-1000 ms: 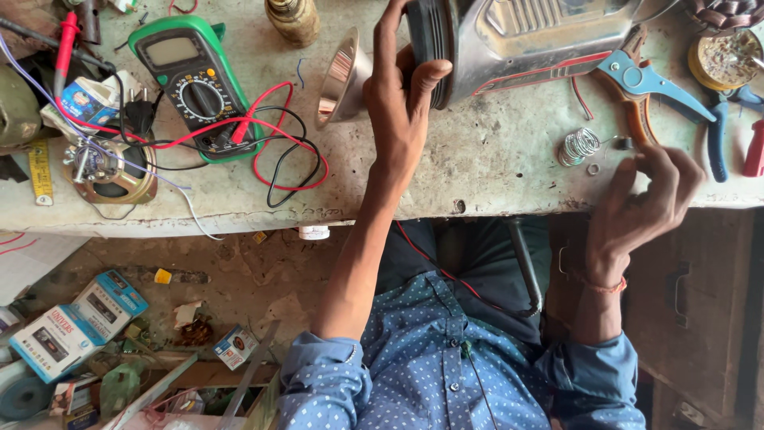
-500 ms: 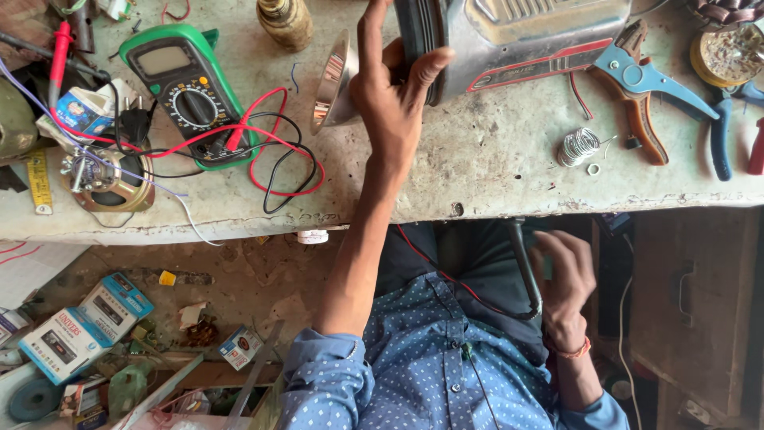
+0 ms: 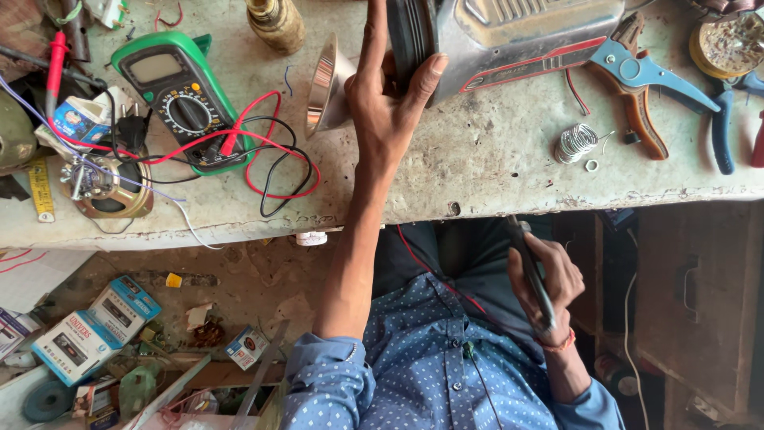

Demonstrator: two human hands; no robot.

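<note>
On bench: left hand (image 3: pixel 390 103) fingers clamp 1 silver housing (image 3: pixel 509 36); right hand (image 3: pixel 549 279) (below bench) grips 1 dark tool (image 3: pixel 532 275).

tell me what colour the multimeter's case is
Green, with a black dial; the multimeter shows in the head view.

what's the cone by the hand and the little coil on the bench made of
The cone looks like polished metal: mirror-bright, coppery reflections. The coil appears to be bare silvery wire, likely solder, dull grey sheen. The bench top seems rough, stained concrete or stone.
</note>
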